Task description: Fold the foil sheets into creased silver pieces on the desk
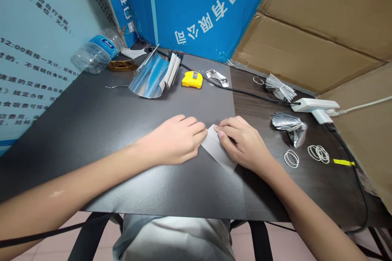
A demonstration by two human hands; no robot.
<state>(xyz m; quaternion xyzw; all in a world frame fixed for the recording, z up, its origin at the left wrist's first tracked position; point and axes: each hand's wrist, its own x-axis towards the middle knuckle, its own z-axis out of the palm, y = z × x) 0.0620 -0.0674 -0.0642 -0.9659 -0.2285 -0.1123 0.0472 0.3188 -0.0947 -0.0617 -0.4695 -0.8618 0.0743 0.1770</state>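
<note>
mid-frame, the right hand (243,142) pinches a pale sheet (218,153); whether the curled left hand (177,140) grips it cannot be told.

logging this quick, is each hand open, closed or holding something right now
Left hand: fingers curled at the edge of the paper; any grip hidden.
Right hand: thumb and fingers on the paper; pinching or pressing, can't tell.

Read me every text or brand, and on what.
"理有限公司": blue panel, start cut off.
"12:00前按一天计": pale board.
"不报销伙食补助": same board.
"单位:元/天": same board.
Too small, blurred or cut off: narrow blue strip, bottle label, other board lines.
</note>
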